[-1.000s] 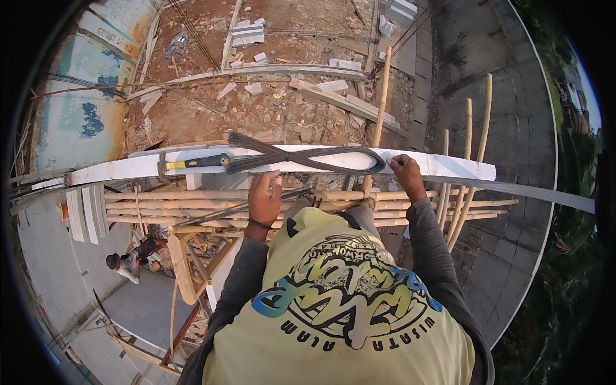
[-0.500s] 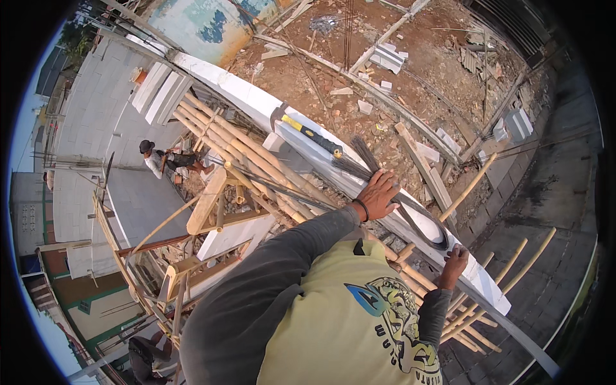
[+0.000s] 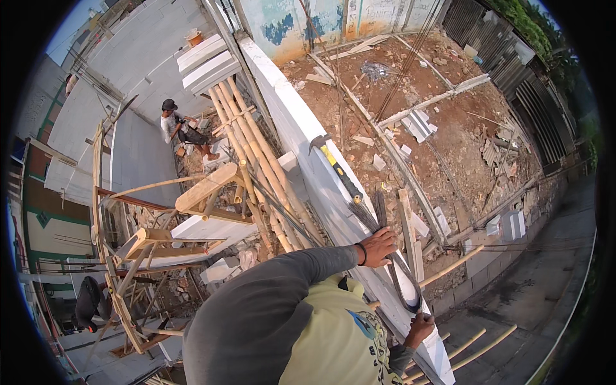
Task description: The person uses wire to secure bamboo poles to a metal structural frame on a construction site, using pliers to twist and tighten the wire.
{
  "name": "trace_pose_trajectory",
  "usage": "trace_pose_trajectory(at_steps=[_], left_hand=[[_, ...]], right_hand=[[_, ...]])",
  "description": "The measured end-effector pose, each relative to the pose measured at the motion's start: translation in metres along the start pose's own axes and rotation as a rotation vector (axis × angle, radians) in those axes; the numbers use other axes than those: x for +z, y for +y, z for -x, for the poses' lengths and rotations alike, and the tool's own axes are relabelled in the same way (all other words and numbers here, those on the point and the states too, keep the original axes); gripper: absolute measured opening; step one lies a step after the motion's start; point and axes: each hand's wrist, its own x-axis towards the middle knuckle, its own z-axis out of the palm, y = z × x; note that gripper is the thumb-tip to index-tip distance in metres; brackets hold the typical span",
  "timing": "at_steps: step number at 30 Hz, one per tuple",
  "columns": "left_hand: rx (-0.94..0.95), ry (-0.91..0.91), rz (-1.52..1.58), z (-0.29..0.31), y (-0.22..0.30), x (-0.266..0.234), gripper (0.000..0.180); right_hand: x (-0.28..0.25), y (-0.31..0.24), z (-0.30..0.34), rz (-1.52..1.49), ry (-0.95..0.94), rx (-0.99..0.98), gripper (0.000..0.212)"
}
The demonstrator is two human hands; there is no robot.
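Note:
I look down from high up along the top of a white concrete wall [image 3: 301, 138]. My left hand [image 3: 378, 246] rests on that wall top, its fingers on a dark looped strap [image 3: 394, 269] that lies there. My right hand [image 3: 420, 324] grips the lower end of the same strap at the wall's edge. A hammer with a yellow and black handle [image 3: 337, 168] lies on the wall beyond my left hand. Bamboo scaffold poles [image 3: 256, 151] run along the wall on its left side.
A person in a dark cap [image 3: 176, 128] crouches on the slab below left. Another person [image 3: 90, 301] stands at lower left among wooden frames [image 3: 147, 240]. Right of the wall is a dirt yard with rubble [image 3: 443, 128], then a road [image 3: 539, 289]. Loose bamboo poles [image 3: 475, 343] stick out below.
My view has swung left, so the wall now runs steeply up the picture. Both hands stay on the wall and strap; the right hand has shifted along the strap's end.

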Motion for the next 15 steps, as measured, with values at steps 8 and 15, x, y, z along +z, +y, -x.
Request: trace_pose_trajectory(at_steps=[8,15], left_hand=[[0.051,0.139,-0.011,0.003,-0.008,-0.001,0.057],[0.028,0.098,-0.002,0.007,-0.003,-0.005,0.056]], right_hand=[[-0.002,-0.007,0.005,-0.259,-0.067,0.064,0.026],[0.004,-0.002,0.009,-0.247,-0.086,0.127,0.021]])
